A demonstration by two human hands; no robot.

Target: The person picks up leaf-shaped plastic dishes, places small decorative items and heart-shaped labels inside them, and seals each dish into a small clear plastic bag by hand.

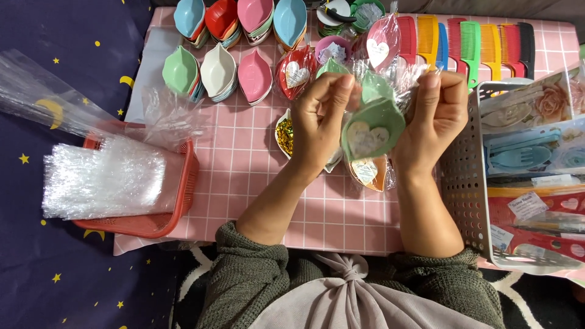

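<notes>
Over a pink grid-patterned tablecloth (244, 158), a person's left hand (320, 122) and right hand (436, 113) are both pinched shut on the top of a clear cellophane bag holding a green leaf-shaped plastic dish (373, 128) with a heart-shaped paper tag. The bagged dish hangs between the two hands, raised above the cloth's middle. Judging by the layout, the packing looks partly done: several wrapped dishes, among them a red one (295, 74) and a pink one (381, 39), lie toward the cloth's far edge, and an orange one (368, 172) sits just below the green dish. Stacks of bare leaf-shaped dishes (216, 73) wait at the cloth's far left, with a row of coloured plastic combs (469, 39) at its far right. A red plastic basket of unused clear bags (109, 183) overhangs the cloth's left edge.
</notes>
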